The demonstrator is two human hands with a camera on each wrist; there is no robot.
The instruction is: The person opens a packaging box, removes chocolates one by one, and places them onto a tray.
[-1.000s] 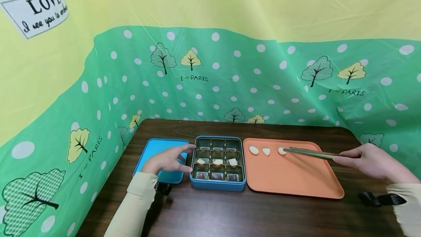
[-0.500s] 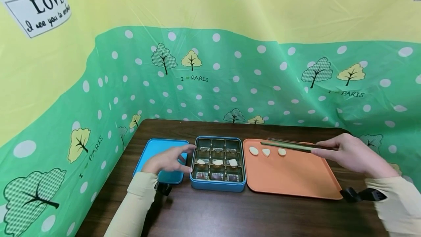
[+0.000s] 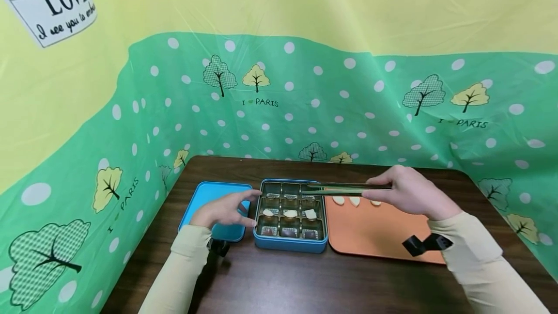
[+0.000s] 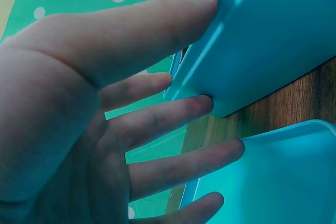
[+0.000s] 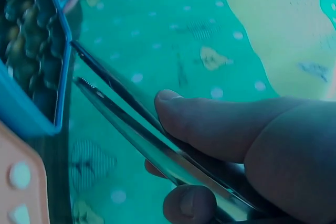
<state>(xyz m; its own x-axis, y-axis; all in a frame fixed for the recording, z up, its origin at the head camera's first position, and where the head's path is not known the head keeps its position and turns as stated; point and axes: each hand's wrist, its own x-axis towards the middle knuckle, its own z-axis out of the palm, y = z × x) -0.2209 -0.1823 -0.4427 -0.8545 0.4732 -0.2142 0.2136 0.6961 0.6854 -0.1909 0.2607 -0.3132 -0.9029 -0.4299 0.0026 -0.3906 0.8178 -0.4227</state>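
My right hand (image 3: 407,192) pinches long metal tweezers (image 3: 337,189) between thumb and fingers. Their tips hover over the back right part of a blue box (image 3: 289,244) with a divided insert. In the right wrist view the tweezers (image 5: 131,111) have parted tips with nothing between them. Beside the box's left wall, my left hand (image 3: 224,210) has its fingers extended; in the left wrist view its thumb lies at the box's rim. White pieces, one of them squarish (image 3: 311,214), sit in the middle row of compartments.
Right of the box lies an orange tray (image 3: 379,239) with an oval white piece (image 3: 338,200), a pointed one (image 3: 355,201) and a round one (image 3: 376,203) near its back edge. A blue lid (image 3: 202,197) lies left of the box, partly under my left hand.
My right hand has lifted the tweezers off the round piece and carried them left, from the tray to above the box. The round piece stays on the tray. My left hand keeps its place.
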